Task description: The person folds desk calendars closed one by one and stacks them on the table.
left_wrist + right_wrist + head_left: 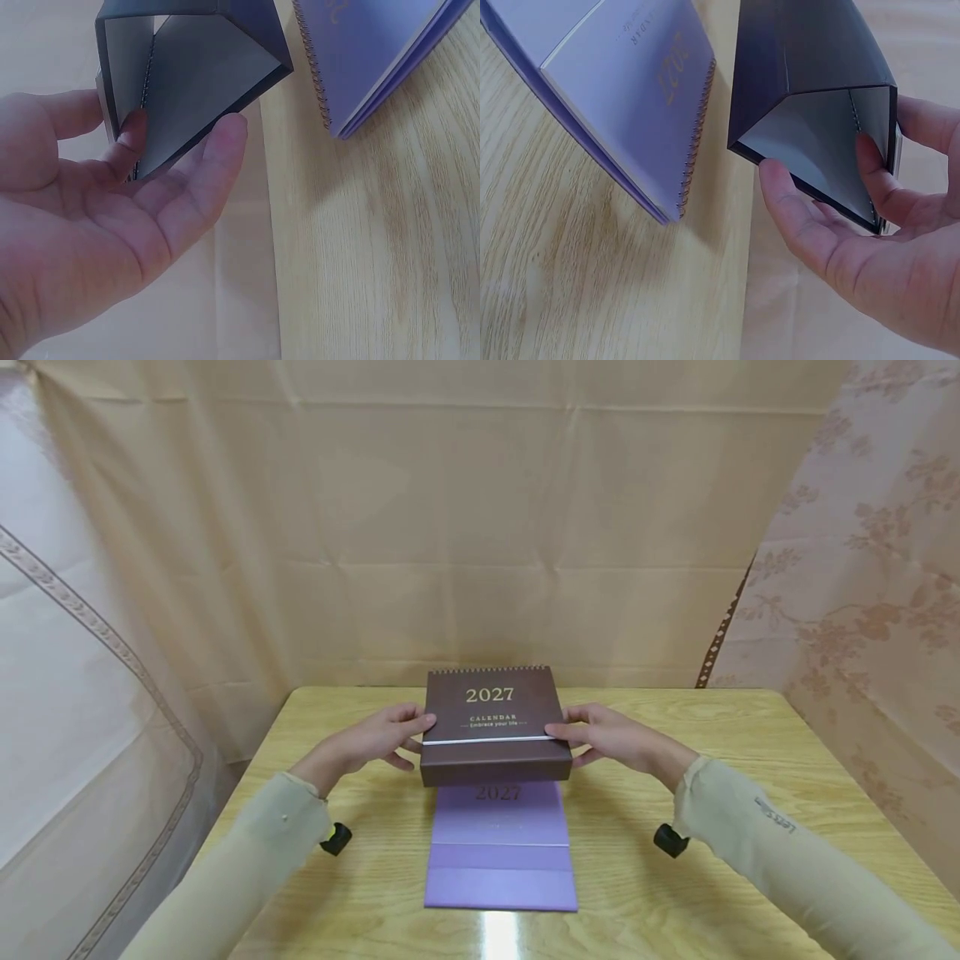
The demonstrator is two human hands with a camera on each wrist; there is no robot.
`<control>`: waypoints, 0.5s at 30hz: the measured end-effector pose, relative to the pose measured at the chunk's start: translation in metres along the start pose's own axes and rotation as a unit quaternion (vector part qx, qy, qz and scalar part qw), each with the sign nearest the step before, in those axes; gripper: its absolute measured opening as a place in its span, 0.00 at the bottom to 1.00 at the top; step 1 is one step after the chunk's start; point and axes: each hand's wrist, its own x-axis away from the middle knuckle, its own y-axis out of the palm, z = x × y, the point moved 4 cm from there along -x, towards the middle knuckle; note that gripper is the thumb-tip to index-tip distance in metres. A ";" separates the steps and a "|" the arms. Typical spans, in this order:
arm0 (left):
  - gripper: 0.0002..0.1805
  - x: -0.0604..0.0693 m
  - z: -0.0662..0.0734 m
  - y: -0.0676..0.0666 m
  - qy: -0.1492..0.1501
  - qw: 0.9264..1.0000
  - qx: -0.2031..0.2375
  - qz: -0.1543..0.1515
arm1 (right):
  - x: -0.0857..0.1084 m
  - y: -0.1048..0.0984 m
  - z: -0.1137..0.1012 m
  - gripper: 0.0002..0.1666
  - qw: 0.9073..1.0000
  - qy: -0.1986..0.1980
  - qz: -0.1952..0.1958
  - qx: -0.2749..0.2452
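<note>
A dark brown 2027 desk calendar (491, 706) with a spiral along its top is held up between both hands, its stand folded out into a hollow wedge. At its left side my left hand (382, 735) grips the edge, thumb on the front cover and fingers behind or inside. On the other side my right hand (611, 737) holds it the same way. Both wrist views show the hollow end of the brown calendar (202, 90), with fingers reaching into it. Below and nearer lies a purple 2027 calendar (498, 860), flat on the table, its upper part hidden by the brown one.
The wooden table (360, 877) has a light yellowish grain. Behind it hangs a beige curtain (495, 527). A patterned cloth (877, 568) hangs at the right and a white cloth (67, 693) at the left.
</note>
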 end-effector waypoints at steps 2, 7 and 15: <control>0.18 0.000 0.001 0.001 -0.002 1.000 -0.003 0.001 | 0.001 0.000 0.000 0.30 1.000 -0.001 -0.001 0.002; 0.18 0.000 0.001 0.003 -0.005 1.000 -0.003 0.004 | 0.001 -0.002 0.002 0.30 1.000 0.001 0.001 0.003; 0.20 -0.001 0.002 0.004 -0.003 1.000 -0.014 0.011 | 0.001 -0.003 0.003 0.31 1.000 0.008 0.017 -0.005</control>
